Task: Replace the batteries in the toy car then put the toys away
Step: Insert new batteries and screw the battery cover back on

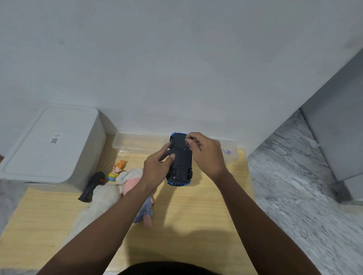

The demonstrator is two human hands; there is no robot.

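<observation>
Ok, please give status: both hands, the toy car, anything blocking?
Left hand grips toy car, underside up. Right hand pinches at its far end. Plush toys beside, nothing blocking.

Blue toy car [180, 158] upside down, dark underside up, above mat

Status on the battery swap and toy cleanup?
Early. In hand: toy car flipped underside up, left hand gripping it, right hand working at its far end. Whether batteries are changed can't be told. Left: plush toys, small figure and black controller lie out on the mat.
</observation>
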